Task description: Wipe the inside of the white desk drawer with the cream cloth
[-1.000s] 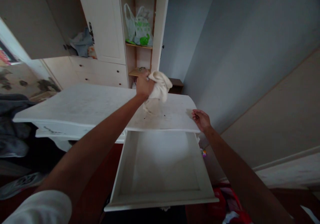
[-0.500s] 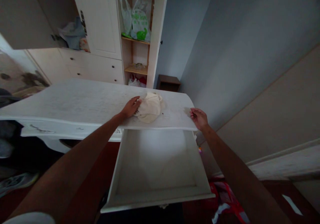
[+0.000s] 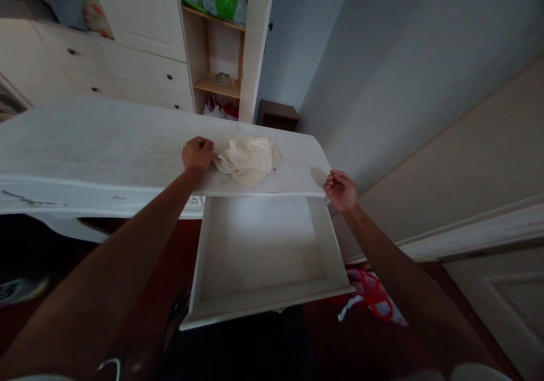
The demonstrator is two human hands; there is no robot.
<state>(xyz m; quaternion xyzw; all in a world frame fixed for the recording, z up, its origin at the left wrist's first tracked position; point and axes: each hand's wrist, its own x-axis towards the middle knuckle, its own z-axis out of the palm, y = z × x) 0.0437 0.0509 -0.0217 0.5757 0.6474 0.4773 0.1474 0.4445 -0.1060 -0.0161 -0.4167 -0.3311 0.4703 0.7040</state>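
A crumpled cream cloth (image 3: 250, 160) lies on the white desk top (image 3: 140, 137). My left hand (image 3: 198, 153) is closed at the cloth's left end, pinching its corner. At the right edge of the desk top, my right hand (image 3: 340, 190) hovers with its fingers curled but apart and nothing visible in them. Below the desk top, a white drawer (image 3: 261, 256) is pulled out, and nothing shows inside it.
Behind the desk stand a white cabinet (image 3: 140, 35) and shelves holding plastic bags (image 3: 223, 1). A small brown cabinet (image 3: 278, 115) stands by the wall. A red and white bag (image 3: 374, 299) lies on the floor right of the drawer.
My left hand has moved left and closed, drawing a corner of the cloth out to the left. The view has tilted down. My right hand stays near the desk's right edge.
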